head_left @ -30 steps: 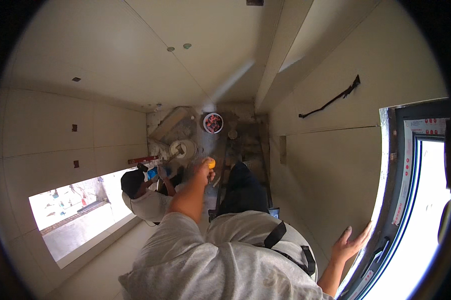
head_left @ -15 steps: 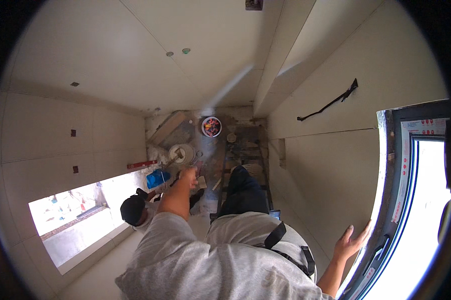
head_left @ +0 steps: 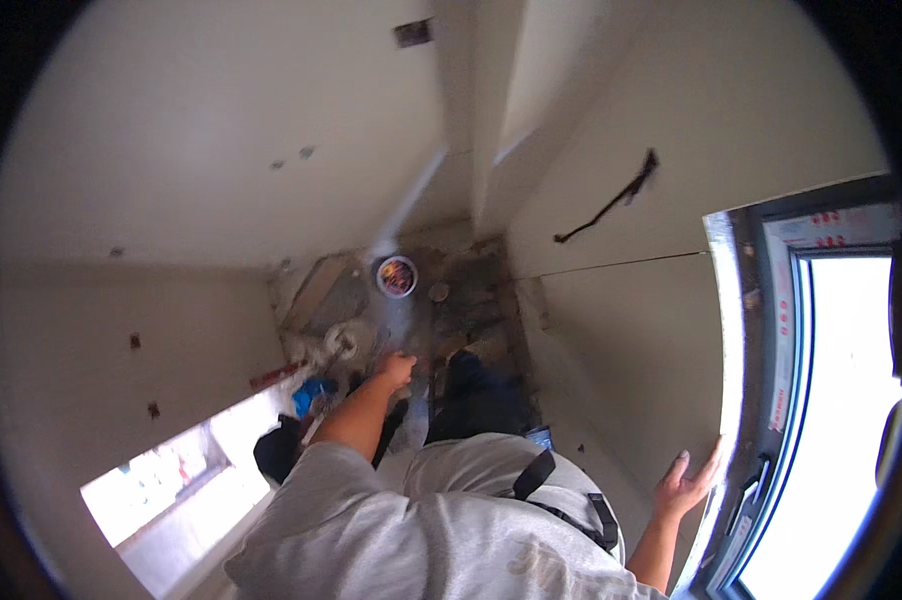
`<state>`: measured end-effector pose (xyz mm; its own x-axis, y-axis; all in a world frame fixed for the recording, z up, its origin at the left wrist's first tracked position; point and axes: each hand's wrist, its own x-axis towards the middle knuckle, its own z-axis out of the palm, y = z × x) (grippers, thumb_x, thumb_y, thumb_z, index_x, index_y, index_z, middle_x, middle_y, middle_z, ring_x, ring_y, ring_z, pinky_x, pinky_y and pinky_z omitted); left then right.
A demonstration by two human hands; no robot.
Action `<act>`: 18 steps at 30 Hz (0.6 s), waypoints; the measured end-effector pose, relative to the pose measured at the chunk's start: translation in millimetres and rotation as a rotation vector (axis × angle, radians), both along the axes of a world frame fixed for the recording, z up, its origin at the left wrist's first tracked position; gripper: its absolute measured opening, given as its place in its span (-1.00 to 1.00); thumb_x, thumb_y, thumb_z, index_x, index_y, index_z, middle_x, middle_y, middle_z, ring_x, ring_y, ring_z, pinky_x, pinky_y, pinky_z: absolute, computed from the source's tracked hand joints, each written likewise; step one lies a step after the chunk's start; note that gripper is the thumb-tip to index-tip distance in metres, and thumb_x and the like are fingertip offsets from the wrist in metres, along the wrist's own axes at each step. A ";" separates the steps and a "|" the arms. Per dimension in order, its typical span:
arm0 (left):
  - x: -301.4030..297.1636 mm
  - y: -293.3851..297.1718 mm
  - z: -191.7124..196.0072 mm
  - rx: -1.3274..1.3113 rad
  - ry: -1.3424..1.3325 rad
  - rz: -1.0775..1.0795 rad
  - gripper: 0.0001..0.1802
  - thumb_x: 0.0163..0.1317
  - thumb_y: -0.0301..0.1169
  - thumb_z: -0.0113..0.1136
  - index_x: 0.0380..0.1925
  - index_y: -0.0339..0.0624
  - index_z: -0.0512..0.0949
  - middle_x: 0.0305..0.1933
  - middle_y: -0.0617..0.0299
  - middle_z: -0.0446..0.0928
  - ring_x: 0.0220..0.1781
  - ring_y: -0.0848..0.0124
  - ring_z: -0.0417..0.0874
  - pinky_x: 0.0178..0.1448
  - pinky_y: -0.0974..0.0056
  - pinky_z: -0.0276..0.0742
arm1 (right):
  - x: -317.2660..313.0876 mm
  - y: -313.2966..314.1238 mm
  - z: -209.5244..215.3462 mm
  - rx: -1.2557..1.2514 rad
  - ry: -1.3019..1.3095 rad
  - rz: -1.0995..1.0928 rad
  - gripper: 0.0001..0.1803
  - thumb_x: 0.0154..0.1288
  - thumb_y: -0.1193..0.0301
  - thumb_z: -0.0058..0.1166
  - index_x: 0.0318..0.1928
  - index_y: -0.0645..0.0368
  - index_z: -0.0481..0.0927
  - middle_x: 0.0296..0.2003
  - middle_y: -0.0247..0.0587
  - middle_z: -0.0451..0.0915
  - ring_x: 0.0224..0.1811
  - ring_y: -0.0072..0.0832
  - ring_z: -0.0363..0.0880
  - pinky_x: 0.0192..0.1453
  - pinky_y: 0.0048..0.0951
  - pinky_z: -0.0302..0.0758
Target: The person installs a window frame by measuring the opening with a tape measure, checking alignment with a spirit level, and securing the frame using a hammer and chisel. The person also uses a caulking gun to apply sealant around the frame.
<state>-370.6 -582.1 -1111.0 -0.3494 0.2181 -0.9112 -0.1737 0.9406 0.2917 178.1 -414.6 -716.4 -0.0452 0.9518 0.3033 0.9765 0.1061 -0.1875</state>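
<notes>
My left hand (head_left: 396,368) is stretched down and forward, its fingers closed round a long pale pole (head_left: 411,210) that shows as a blurred streak running up past the floor toward the far wall. My right hand (head_left: 686,485) is spread flat, fingers apart, against the cream wall beside the dark window frame (head_left: 746,400). I look down from high up over my grey sleeves and a black strap (head_left: 561,490). My dark trouser legs (head_left: 476,395) reach toward a rough grey floor (head_left: 471,300).
On the floor lie a round bucket (head_left: 397,276) with colourful contents, a white round coil (head_left: 341,340), a blue object (head_left: 311,392), a red bar (head_left: 271,377) and a dark shape (head_left: 276,450) by a low window (head_left: 161,480). A black mark (head_left: 611,200) crosses the right wall.
My left hand has drawn back toward my body and lower. The dark-capped person at the lower left has slipped mostly out of sight. My right hand stays on the wall.
</notes>
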 end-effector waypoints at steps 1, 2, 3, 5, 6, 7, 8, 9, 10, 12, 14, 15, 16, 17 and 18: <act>-11.5 6.0 -23.3 0.028 -0.004 -0.047 -0.47 0.43 -0.02 0.33 0.16 -0.23 0.70 -0.08 -0.04 0.76 -0.08 0.04 0.80 0.00 -0.03 0.72 | 5.4 -2.1 -1.9 -0.005 0.023 0.018 -0.19 0.36 0.51 0.16 0.62 0.29 0.33 0.52 0.23 0.43 0.59 0.15 0.37 0.69 0.10 0.20; -21.7 15.5 -37.9 0.072 0.087 -0.200 -0.49 0.43 -0.04 0.33 0.12 -0.25 0.71 -0.07 -0.09 0.76 -0.03 -0.01 0.79 0.08 -0.05 0.70 | 2.9 -1.3 -1.1 -0.042 0.127 -0.030 -0.19 0.32 0.53 0.18 0.61 0.28 0.36 0.50 0.19 0.47 0.58 0.15 0.38 0.67 0.09 0.22; -22.1 42.0 -45.4 0.130 0.176 -0.353 -0.52 0.43 -0.07 0.34 0.08 -0.27 0.72 -0.05 -0.14 0.76 0.03 -0.06 0.79 0.15 -0.08 0.68 | -2.6 0.7 3.6 -0.053 0.122 -0.045 -0.21 0.32 0.54 0.16 0.58 0.31 0.39 0.49 0.22 0.49 0.57 0.14 0.40 0.68 0.05 0.22; -2.1 121.2 43.3 0.289 0.356 -0.663 -0.56 0.41 -0.08 0.37 -0.03 -0.26 0.73 -0.04 -0.17 0.75 0.07 -0.10 0.78 0.20 -0.11 0.65 | -7.1 1.9 5.7 -0.033 0.050 -0.075 -0.24 0.30 0.53 0.15 0.54 0.34 0.43 0.46 0.25 0.51 0.56 0.14 0.42 0.69 0.02 0.21; 7.8 153.5 76.6 0.358 0.322 -0.710 -0.57 0.40 -0.07 0.38 -0.05 -0.25 0.72 -0.05 -0.15 0.76 0.07 -0.10 0.78 0.19 -0.10 0.65 | -5.9 -1.9 3.8 -0.031 0.000 -0.082 -0.24 0.28 0.52 0.17 0.53 0.34 0.45 0.45 0.25 0.53 0.56 0.14 0.43 0.69 0.03 0.20; 24.2 186.6 104.3 0.424 0.283 -0.754 -0.58 0.40 -0.06 0.38 -0.07 -0.24 0.72 -0.06 -0.12 0.76 0.07 -0.09 0.78 0.18 -0.10 0.65 | -2.6 -3.0 3.0 -0.011 -0.006 -0.101 -0.23 0.26 0.49 0.19 0.52 0.31 0.47 0.42 0.24 0.56 0.53 0.14 0.45 0.67 0.05 0.22; 38.6 209.7 134.6 0.475 0.252 -0.776 -0.58 0.40 -0.05 0.39 -0.09 -0.22 0.72 -0.08 -0.10 0.77 0.07 -0.08 0.78 0.17 -0.09 0.65 | -6.1 0.6 8.8 -0.042 0.004 -0.130 -0.25 0.26 0.49 0.20 0.50 0.29 0.49 0.39 0.22 0.58 0.50 0.15 0.48 0.65 0.05 0.24; 58.2 237.2 168.7 0.612 0.231 -0.833 -0.59 0.39 -0.03 0.40 -0.12 -0.18 0.71 -0.10 -0.07 0.77 0.03 -0.07 0.79 0.12 -0.07 0.67 | -6.7 0.4 9.7 -0.021 0.033 -0.131 -0.25 0.24 0.47 0.24 0.49 0.25 0.51 0.38 0.18 0.60 0.48 0.13 0.50 0.64 0.07 0.25; 76.2 262.0 182.0 0.730 0.201 -0.889 -0.60 0.39 -0.03 0.40 -0.11 -0.16 0.70 -0.13 -0.04 0.77 -0.04 -0.06 0.79 0.08 -0.06 0.68 | -8.6 1.8 11.6 0.001 0.060 -0.129 -0.25 0.23 0.45 0.27 0.48 0.22 0.53 0.36 0.14 0.62 0.45 0.11 0.52 0.62 0.08 0.26; 118.2 301.0 225.1 1.000 0.078 -0.919 -0.66 0.43 -0.16 0.43 -0.09 -0.23 0.67 -0.20 0.04 0.75 -0.17 0.22 0.79 0.00 0.09 0.70 | -13.1 5.8 21.1 0.028 0.080 -0.106 -0.29 0.22 0.46 0.26 0.44 0.22 0.57 0.34 0.13 0.63 0.43 0.10 0.55 0.61 0.07 0.29; 161.1 328.0 298.7 1.095 -0.002 -1.019 -0.69 0.41 -0.23 0.43 -0.09 -0.27 0.66 -0.19 0.07 0.73 -0.20 0.29 0.77 -0.03 0.13 0.69 | -11.8 3.2 21.0 0.033 0.099 -0.105 -0.31 0.23 0.47 0.24 0.42 0.23 0.58 0.35 0.15 0.62 0.46 0.11 0.52 0.61 0.04 0.29; 179.2 332.9 325.1 1.168 -0.045 -1.063 -0.70 0.40 -0.25 0.43 -0.09 -0.27 0.67 -0.19 0.06 0.73 -0.19 0.26 0.77 -0.02 0.13 0.69 | -11.8 3.4 18.9 0.055 0.135 -0.128 -0.35 0.21 0.47 0.25 0.37 0.22 0.62 0.32 0.12 0.64 0.43 0.09 0.54 0.61 0.05 0.31; 195.6 336.8 346.0 1.241 -0.085 -1.102 -0.72 0.39 -0.28 0.42 -0.10 -0.27 0.67 -0.19 0.05 0.72 -0.18 0.23 0.78 -0.01 0.12 0.69 | -13.9 8.5 22.7 0.105 0.148 -0.116 -0.39 0.18 0.48 0.26 0.31 0.19 0.66 0.29 0.06 0.67 0.38 0.05 0.59 0.57 0.06 0.34; 209.9 338.6 370.7 1.358 -0.097 -1.135 -0.74 0.38 -0.31 0.41 -0.10 -0.26 0.67 -0.19 0.03 0.72 -0.16 0.19 0.78 -0.01 0.13 0.69 | -14.9 10.5 25.9 0.126 0.145 -0.119 -0.41 0.17 0.48 0.27 0.29 0.19 0.68 0.28 0.05 0.68 0.37 0.06 0.59 0.56 0.06 0.35; 221.9 337.6 391.9 1.470 -0.112 -1.168 -0.76 0.37 -0.33 0.40 -0.10 -0.25 0.68 -0.19 0.01 0.71 -0.15 0.14 0.78 0.00 0.13 0.69 | -15.8 10.4 25.2 0.143 0.145 -0.123 -0.42 0.17 0.49 0.27 0.27 0.18 0.69 0.27 0.05 0.68 0.36 0.07 0.60 0.55 0.06 0.37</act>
<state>-148.6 -244.5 -719.1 0.5725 0.7966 0.1940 0.2123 -0.3725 0.9034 162.3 -404.1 -691.3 0.1223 0.8941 0.4308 0.9476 0.0238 -0.3184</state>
